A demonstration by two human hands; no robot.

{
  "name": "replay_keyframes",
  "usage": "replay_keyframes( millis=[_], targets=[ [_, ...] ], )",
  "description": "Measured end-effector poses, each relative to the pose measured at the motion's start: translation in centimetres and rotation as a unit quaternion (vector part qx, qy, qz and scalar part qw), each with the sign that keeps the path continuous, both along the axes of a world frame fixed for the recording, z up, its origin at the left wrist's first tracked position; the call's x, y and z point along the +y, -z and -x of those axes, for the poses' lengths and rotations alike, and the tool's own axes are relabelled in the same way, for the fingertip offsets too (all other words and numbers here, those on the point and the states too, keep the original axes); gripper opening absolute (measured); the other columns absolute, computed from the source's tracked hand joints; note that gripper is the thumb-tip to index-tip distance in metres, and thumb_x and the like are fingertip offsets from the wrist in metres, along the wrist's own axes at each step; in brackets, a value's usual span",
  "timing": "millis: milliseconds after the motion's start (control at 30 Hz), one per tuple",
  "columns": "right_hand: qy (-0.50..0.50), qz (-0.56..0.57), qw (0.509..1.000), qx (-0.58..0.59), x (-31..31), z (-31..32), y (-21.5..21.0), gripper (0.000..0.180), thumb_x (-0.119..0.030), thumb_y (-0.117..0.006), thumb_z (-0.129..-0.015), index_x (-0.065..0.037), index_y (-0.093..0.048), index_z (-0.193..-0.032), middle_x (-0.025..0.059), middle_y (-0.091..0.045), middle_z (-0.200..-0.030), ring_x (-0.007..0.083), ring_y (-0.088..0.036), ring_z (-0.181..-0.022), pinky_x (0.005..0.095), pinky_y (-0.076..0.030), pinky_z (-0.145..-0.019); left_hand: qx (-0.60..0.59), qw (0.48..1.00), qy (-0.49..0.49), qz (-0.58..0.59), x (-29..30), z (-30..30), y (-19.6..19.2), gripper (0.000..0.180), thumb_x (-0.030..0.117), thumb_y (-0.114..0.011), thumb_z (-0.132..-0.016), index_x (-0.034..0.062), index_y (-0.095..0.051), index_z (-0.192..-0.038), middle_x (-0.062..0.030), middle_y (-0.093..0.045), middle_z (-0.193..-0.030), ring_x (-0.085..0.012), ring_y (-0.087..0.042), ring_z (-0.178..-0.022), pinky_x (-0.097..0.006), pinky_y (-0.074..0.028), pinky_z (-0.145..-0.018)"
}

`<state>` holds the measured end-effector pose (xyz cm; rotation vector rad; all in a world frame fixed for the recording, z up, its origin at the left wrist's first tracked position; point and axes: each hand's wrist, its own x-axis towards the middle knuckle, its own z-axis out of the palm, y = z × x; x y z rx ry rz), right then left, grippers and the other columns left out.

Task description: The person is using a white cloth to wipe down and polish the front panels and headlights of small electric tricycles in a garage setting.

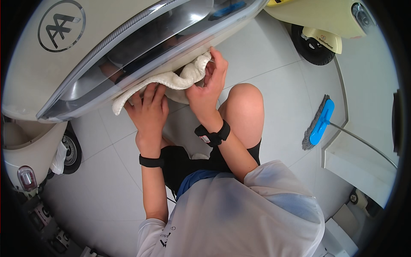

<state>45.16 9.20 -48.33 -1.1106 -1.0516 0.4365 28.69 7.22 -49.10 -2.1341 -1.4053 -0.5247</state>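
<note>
A cream scooter front (pixel 38 77) with a long clear headlamp (pixel 141 47) fills the upper left. Under its lower edge lies a white towel (pixel 171 79). My left hand (pixel 147 113) presses flat on the towel's lower part, fingers spread. My right hand (pixel 207 85) grips the towel's bunched right end against the scooter body. Both wrists wear black bands. I am crouched, one bare knee (pixel 244 100) just right of my right hand.
A second cream scooter (pixel 325 21) with a black wheel stands at the top right. A blue-headed mop (pixel 319 124) lies on the pale tiled floor at right. Another scooter's rear with a small wheel (pixel 70 150) is at the left. A white step (pixel 359 167) sits lower right.
</note>
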Motion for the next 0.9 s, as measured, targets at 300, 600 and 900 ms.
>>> replay_keyframes(
  millis=[300,600,900],
  targets=[
    [-0.013,0.003,1.0,0.002,-0.1,-0.2,0.4,0.082,0.015,-0.074,-0.076,-0.003,-0.038,-0.147,0.0101,-0.041,-0.134,0.0221,-0.055,-0.121,0.0356,-0.047,-0.107,-0.007,1.0,0.0,0.001,-0.1,0.0,0.2,0.034,0.03,-0.076,-0.081,0.0243,-0.072,-0.114,-0.0001,-0.047,-0.147,-0.0415,-0.037,-0.135,-0.075,-0.035,-0.1],
    [0.084,-0.07,0.956,0.272,1.1,-0.8,-1.1,0.068,0.011,-0.059,-0.093,-0.004,-0.025,-0.15,0.0166,-0.041,-0.142,0.0229,-0.049,-0.13,0.0353,-0.04,-0.112,-0.009,0.999,0.016,-0.037,0.2,-0.6,0.2,0.045,0.027,-0.074,-0.083,0.0288,-0.069,-0.128,-0.0006,-0.033,-0.164,-0.0414,-0.021,-0.151,-0.077,-0.025,-0.109],
    [-0.013,-0.039,0.998,0.051,-0.1,2.8,1.5,0.074,0.009,-0.06,-0.097,0.006,-0.022,-0.161,0.0203,-0.043,-0.154,0.0263,-0.046,-0.14,0.0376,-0.037,-0.117,-0.041,0.996,0.052,-0.058,0.4,0.5,0.8,0.037,0.027,-0.074,-0.083,0.0256,-0.07,-0.119,-0.0041,-0.028,-0.168,-0.0417,-0.017,-0.155,-0.078,-0.014,-0.116]
  ],
)
